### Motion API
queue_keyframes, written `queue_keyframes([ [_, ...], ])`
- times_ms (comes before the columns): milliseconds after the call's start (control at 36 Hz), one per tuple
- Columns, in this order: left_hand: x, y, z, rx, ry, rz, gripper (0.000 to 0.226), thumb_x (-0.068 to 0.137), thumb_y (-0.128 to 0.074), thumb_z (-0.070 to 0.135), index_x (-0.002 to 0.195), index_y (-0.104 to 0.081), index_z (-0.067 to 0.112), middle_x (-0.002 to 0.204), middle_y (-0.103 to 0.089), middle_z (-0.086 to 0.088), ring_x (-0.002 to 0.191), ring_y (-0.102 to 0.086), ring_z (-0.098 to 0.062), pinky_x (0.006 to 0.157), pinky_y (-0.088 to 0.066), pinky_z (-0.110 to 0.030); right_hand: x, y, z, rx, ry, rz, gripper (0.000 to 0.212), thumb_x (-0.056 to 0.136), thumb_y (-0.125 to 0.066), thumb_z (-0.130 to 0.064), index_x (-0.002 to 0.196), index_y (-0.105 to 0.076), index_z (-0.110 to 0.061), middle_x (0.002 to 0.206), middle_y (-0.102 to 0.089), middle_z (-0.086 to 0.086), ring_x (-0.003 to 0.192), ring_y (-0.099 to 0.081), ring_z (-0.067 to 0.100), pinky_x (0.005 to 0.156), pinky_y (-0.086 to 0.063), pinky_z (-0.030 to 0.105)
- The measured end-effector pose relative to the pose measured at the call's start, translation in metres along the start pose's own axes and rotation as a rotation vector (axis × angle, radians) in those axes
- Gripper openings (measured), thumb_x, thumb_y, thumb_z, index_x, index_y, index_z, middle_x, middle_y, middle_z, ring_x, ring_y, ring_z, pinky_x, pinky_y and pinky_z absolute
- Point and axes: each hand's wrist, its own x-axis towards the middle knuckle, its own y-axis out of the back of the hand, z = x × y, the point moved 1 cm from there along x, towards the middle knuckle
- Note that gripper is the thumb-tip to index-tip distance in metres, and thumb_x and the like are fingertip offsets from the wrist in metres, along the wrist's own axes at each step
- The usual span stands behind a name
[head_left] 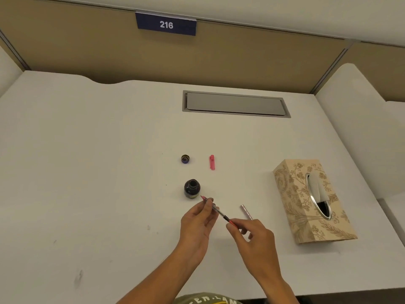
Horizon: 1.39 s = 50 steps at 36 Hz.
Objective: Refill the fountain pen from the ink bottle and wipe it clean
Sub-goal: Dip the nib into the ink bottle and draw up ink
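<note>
We look down on a wide white worktop [87, 172] backed by a tan partition wall [87, 51] that carries a dark blue number plate [166, 24] reading 216. Set into the worktop near the wall is a long grey cable hatch [235, 104], its lid closed.

At the right stands a tissue box [313, 202] with a beige floral pattern, lying lengthwise, a white tissue poking out of its oval slot.

Our left hand [197, 222] and right hand [254, 240] meet near the middle of the worktop, both clamped on the fountain pen [217, 210]. The left pinches the front part between thumb and fingertips, just behind the red nib end, which points up and left toward the ink bottle. The right pinches the rear end, where the slim inner tube of the pen shows dark and red. The pen is held off the worktop, slanting from upper left to lower right.

The ink bottle [192, 188] stands upright and open just beside the nib, its dark mouth uncovered; the nib is close to it but not inside.

A slim pinkish pen barrel [246, 211] lies on the worktop between our right hand and the tissue box.

Farther back, the pink pen cap [212, 162] lies flat, and left of it sits the small round bottle cap [185, 159].
</note>
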Motion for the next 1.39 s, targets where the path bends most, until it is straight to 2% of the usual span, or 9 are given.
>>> queue_keyframes([
  [139,0.011,0.003,0.009,-0.041,0.047,-0.008,0.019,0.089,-0.064,0.012,0.102,-0.070,0.001,0.088,-0.070,-0.013,0.087,-0.069,-0.021,0.093,-0.053,-0.035,0.008,-0.010,-0.013,-0.033,0.033,0.066,0.011,0.083,-0.071,-0.036,0.094,-0.074,-0.039,0.082,-0.063,-0.032,0.090,-0.057,0.002,0.071,-0.040,0.012],
  [250,0.023,0.004,0.014,-0.069,0.085,-0.039,0.019,0.092,-0.060,0.012,0.105,-0.069,0.001,0.093,-0.072,-0.013,0.092,-0.069,-0.023,0.097,-0.051,-0.037,0.015,-0.014,-0.027,0.014,0.027,0.117,0.017,0.084,-0.073,-0.029,0.090,-0.069,-0.044,0.080,-0.065,-0.024,0.085,-0.058,0.004,0.070,-0.042,0.009],
  [444,0.036,0.004,0.016,-0.120,0.141,-0.085,0.022,0.095,-0.056,0.014,0.109,-0.068,0.000,0.099,-0.072,-0.014,0.098,-0.069,-0.024,0.099,-0.050,-0.039,0.027,-0.020,-0.041,-0.010,0.007,0.165,0.020,0.085,-0.072,-0.030,0.089,-0.065,-0.049,0.087,-0.067,-0.021,0.087,-0.059,0.003,0.071,-0.043,0.014],
  [667,0.043,0.007,0.022,-0.159,0.167,-0.121,0.025,0.095,-0.057,0.012,0.113,-0.066,-0.002,0.106,-0.071,-0.016,0.102,-0.069,-0.025,0.099,-0.050,-0.037,0.039,-0.018,-0.050,-0.064,-0.012,0.143,0.010,0.086,-0.071,-0.032,0.095,-0.073,-0.035,0.088,-0.068,-0.014,0.085,-0.058,0.005,0.069,-0.045,0.014],
  [806,0.043,0.005,0.024,-0.168,0.162,-0.131,0.024,0.095,-0.056,0.012,0.113,-0.066,-0.001,0.102,-0.072,-0.013,0.098,-0.071,-0.024,0.099,-0.051,-0.039,0.044,-0.019,-0.057,-0.128,0.018,0.157,0.012,0.085,-0.071,-0.032,0.097,-0.074,-0.033,0.088,-0.067,-0.014,0.086,-0.057,0.004,0.070,-0.043,0.008],
  [972,0.044,0.002,0.024,-0.207,0.179,-0.152,0.027,0.096,-0.056,0.014,0.116,-0.064,-0.002,0.102,-0.071,-0.014,0.100,-0.069,-0.024,0.096,-0.053,-0.035,0.046,-0.022,-0.066,-0.329,0.145,0.171,0.012,0.087,-0.071,-0.029,0.099,-0.074,-0.027,0.086,-0.061,-0.026,0.083,-0.058,0.009,0.067,-0.045,0.020],
  [1139,0.045,0.001,0.026,-0.237,0.192,-0.169,0.029,0.097,-0.055,0.020,0.115,-0.064,0.000,0.096,-0.072,-0.011,0.093,-0.070,-0.022,0.087,-0.055,-0.031,0.050,-0.023,-0.068,-0.480,0.247,0.172,0.014,0.088,-0.071,-0.029,0.101,-0.074,-0.025,0.088,-0.069,-0.016,0.084,-0.058,0.011,0.065,-0.051,0.029],
  [1278,0.047,0.001,0.026,-0.250,0.197,-0.149,0.033,0.096,-0.056,0.020,0.119,-0.062,-0.003,0.097,-0.071,-0.013,0.095,-0.070,-0.024,0.093,-0.054,-0.035,0.056,-0.024,-0.068,-0.501,0.256,0.141,0.013,0.088,-0.070,-0.030,0.101,-0.073,-0.026,0.089,-0.068,-0.017,0.085,-0.058,0.011,0.065,-0.051,0.030],
  [1389,0.049,0.002,0.026,-0.250,0.194,-0.148,0.034,0.095,-0.057,0.021,0.118,-0.062,-0.003,0.102,-0.070,-0.017,0.104,-0.067,-0.030,0.099,-0.051,-0.039,0.062,-0.025,-0.071,-0.447,0.222,0.089,0.012,0.089,-0.070,-0.031,0.100,-0.073,-0.028,0.088,-0.063,-0.024,0.085,-0.056,0.009,0.066,-0.046,0.022],
])
